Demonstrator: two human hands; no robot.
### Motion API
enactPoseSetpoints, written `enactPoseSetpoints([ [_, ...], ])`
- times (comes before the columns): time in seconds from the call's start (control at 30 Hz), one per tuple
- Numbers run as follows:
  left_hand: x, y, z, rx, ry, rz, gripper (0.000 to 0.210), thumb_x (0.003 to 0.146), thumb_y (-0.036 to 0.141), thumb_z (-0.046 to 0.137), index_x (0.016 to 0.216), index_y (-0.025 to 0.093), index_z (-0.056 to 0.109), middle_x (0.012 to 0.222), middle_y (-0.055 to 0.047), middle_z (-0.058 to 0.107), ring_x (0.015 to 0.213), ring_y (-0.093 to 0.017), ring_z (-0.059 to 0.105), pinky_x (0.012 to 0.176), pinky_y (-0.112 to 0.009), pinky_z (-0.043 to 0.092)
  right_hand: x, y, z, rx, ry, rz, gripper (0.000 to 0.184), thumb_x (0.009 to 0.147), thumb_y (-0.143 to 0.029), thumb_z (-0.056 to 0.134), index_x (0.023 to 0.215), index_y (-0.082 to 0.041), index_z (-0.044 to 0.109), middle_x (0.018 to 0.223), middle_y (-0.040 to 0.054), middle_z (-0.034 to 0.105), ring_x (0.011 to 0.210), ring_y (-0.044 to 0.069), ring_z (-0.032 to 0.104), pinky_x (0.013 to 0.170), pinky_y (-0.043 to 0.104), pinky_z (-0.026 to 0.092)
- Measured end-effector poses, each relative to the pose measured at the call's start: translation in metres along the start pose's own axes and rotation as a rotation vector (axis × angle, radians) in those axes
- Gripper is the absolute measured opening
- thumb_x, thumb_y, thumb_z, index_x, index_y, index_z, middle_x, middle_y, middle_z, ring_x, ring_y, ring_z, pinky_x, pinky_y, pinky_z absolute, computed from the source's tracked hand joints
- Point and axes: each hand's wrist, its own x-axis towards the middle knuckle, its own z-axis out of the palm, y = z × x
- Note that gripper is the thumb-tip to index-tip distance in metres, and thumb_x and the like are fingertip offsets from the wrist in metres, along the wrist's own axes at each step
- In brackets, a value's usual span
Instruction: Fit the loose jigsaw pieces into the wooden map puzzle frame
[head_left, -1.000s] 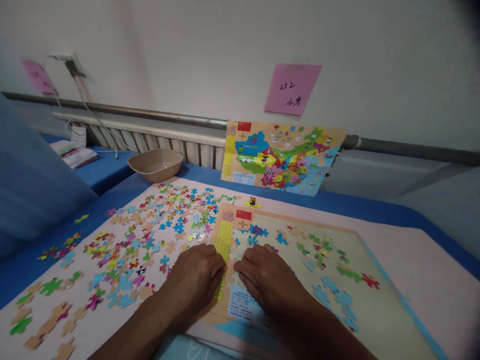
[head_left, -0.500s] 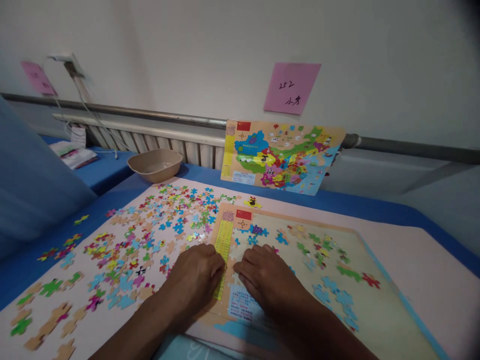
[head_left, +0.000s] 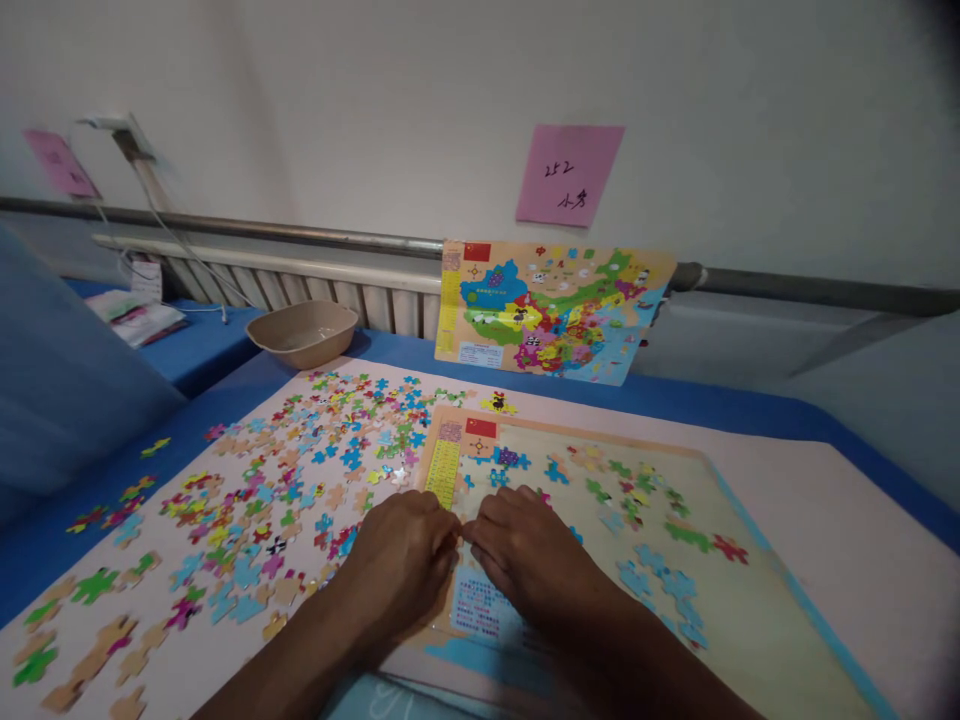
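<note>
My left hand [head_left: 409,545] is closed, its fingertips meeting those of my right hand [head_left: 521,545] over the left part of the puzzle board [head_left: 750,630]. Right at the fingertips a small bit of a tan puzzle piece shows; the fingers cover most of it. The board has a tan border with a yellow strip [head_left: 444,468], a red flag corner [head_left: 481,428] and a white text block [head_left: 478,605]. Blue joined pieces [head_left: 499,470] lie just beyond my right hand. Light-blue pieces [head_left: 667,585] and a red piece [head_left: 729,548] rest farther right on the board.
Many loose puzzle pieces [head_left: 247,500] spread over the pink sheet on the left. A tan basin [head_left: 304,335] stands at the back. The printed map picture [head_left: 551,315] leans against the rail [head_left: 300,232]. Blue fabric [head_left: 60,380] hangs at the left edge.
My left hand has moved right until its fingertips meet those of my right hand. The right hand stays nearly in place, and the view has shifted slightly.
</note>
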Motion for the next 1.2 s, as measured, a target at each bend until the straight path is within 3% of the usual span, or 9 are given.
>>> enactPoseSetpoints([
  [0.3, 0.001, -0.006, 0.004, -0.114, 0.049, -0.016, 0.013, 0.083, 0.012, 0.058, 0.080, 0.021, 0.067, 0.084, -0.002, 0.066, 0.084, -0.019, 0.059, 0.073, -0.030, 0.036, 0.001, 0.002, 0.004, -0.011, 0.009, -0.021, 0.018, 0.105, -0.020, 0.053, 0.092, -0.019, 0.066, 0.092, 0.0047, 0.065, 0.087, 0.023, 0.049, 0.076, 0.039, 0.027],
  [0.53, 0.005, -0.011, 0.009, -0.522, 0.097, -0.070, 0.016, 0.078, 0.009, 0.055, 0.075, 0.020, 0.067, 0.080, 0.000, 0.067, 0.077, -0.015, 0.061, 0.072, -0.028, 0.040, 0.000, -0.003, -0.006, 0.018, 0.000, -0.005, 0.016, 0.102, -0.018, 0.054, 0.092, -0.018, 0.067, 0.092, 0.0061, 0.065, 0.087, 0.023, 0.051, 0.077, 0.038, 0.029],
  [0.67, 0.005, -0.010, 0.005, -0.836, 0.096, -0.197, 0.008, 0.079, 0.022, 0.062, 0.073, 0.018, 0.066, 0.073, 0.001, 0.062, 0.069, -0.013, 0.055, 0.065, -0.026, 0.039, -0.001, -0.006, -0.012, 0.206, 0.071, 0.030, 0.013, 0.100, -0.017, 0.056, 0.094, -0.018, 0.067, 0.091, 0.0066, 0.065, 0.087, 0.022, 0.053, 0.078, 0.037, 0.033],
  [0.87, 0.006, -0.007, 0.000, -1.139, 0.143, -0.346, 0.021, 0.070, 0.036, 0.070, 0.070, 0.017, 0.060, 0.059, 0.006, 0.049, 0.055, -0.009, 0.039, 0.053, -0.023, 0.028, -0.001, -0.009, -0.007, 0.713, 0.240, 0.202, 0.008, 0.092, -0.019, 0.058, 0.091, -0.020, 0.066, 0.085, 0.0012, 0.066, 0.080, 0.018, 0.057, 0.074, 0.031, 0.038],
  [1.0, 0.005, -0.007, 0.003, -1.138, 0.091, -0.428, 0.022, 0.065, 0.037, 0.069, 0.067, 0.017, 0.060, 0.056, 0.005, 0.050, 0.051, -0.008, 0.039, 0.051, -0.024, 0.027, 0.002, -0.013, -0.006, 1.023, 0.289, 0.339, 0.010, 0.089, -0.021, 0.055, 0.091, -0.020, 0.065, 0.073, -0.0029, 0.058, 0.065, 0.014, 0.051, 0.060, 0.026, 0.037],
  [1.2, 0.000, -0.006, 0.002, -0.923, 0.033, -0.386, 0.022, 0.072, 0.038, 0.063, 0.066, 0.017, 0.061, 0.063, 0.001, 0.057, 0.059, -0.012, 0.048, 0.056, -0.025, 0.033, 0.005, -0.016, -0.010, 1.004, 0.322, 0.360, 0.011, 0.090, -0.023, 0.053, 0.087, -0.020, 0.064, 0.070, -0.0033, 0.054, 0.062, 0.014, 0.047, 0.057, 0.026, 0.037],
])
